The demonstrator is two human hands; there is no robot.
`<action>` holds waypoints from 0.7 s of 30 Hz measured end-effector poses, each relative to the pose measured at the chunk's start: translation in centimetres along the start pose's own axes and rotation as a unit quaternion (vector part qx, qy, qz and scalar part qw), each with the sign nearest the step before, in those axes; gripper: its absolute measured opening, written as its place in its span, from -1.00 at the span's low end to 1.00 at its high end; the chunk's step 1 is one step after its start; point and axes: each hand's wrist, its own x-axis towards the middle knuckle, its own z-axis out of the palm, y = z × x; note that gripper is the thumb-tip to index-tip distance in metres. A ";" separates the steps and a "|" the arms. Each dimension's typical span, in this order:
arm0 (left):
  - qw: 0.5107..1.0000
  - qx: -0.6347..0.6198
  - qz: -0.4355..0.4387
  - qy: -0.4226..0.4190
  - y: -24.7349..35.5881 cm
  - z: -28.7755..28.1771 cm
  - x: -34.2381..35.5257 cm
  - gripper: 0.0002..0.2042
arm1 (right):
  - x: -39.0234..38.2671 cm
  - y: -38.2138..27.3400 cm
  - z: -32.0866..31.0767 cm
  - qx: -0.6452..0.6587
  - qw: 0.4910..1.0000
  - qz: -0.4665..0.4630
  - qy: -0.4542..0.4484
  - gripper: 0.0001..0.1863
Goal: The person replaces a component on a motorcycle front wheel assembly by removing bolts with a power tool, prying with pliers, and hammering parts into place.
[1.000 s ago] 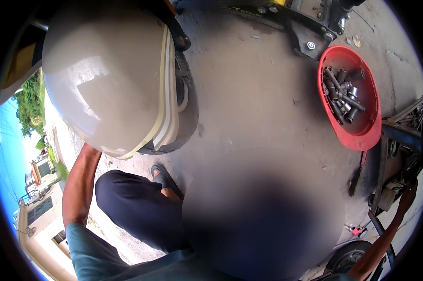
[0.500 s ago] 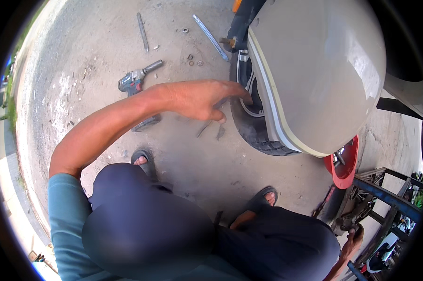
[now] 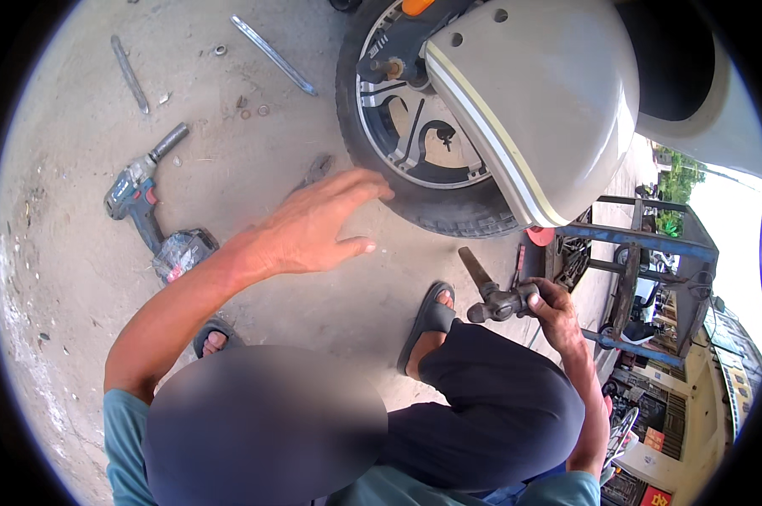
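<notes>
My left hand [image 3: 322, 223] is open, fingers loosely bent, beside the tyre [image 3: 432, 215] of a wheel under a beige mudguard [image 3: 550, 101]. A dark metal tool [image 3: 312, 173], partly hidden and too blurred to name, lies just beyond its fingers. My right hand [image 3: 556, 312] grips a worn hammer [image 3: 499, 305] with a rounded head end; a tapered bar [image 3: 474, 266] juts up-left from it. A threaded axle stub [image 3: 392, 69] shows at the wheel's hub.
A cordless impact wrench [image 3: 140, 202] with a socket lies at left. Two metal bars [image 3: 271, 52], a nut [image 3: 220, 51] and small washers lie above it. A red container [image 3: 540, 238], partly hidden, and a blue metal rack [image 3: 630, 236] stand at right, near my sandalled foot [image 3: 427, 320].
The view has swung round toward the wheel. My left hand has drawn back from inside the wheel toward the floor. My right hand has risen from the rack with the hammer.
</notes>
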 end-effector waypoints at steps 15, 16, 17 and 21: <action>0.970 -0.230 0.042 -0.072 0.4 11.4 -4.2 -0.37 | 2.0 -8.0 11.8 0.096 0.968 0.087 -0.215 -0.32; 0.956 -0.279 -0.021 -0.092 0.8 10.9 -4.3 -0.39 | 2.7 -8.0 11.9 0.106 0.963 0.093 -0.231 -0.28; 0.936 -0.323 -0.084 -0.114 0.9 10.5 -5.0 -0.40 | 3.4 -8.0 12.7 0.120 0.959 0.091 -0.239 -0.24; 0.950 -0.262 -0.103 0.135 -1.5 11.1 -8.2 -0.57 | 5.7 -7.3 11.7 0.056 0.987 0.071 -0.129 0.01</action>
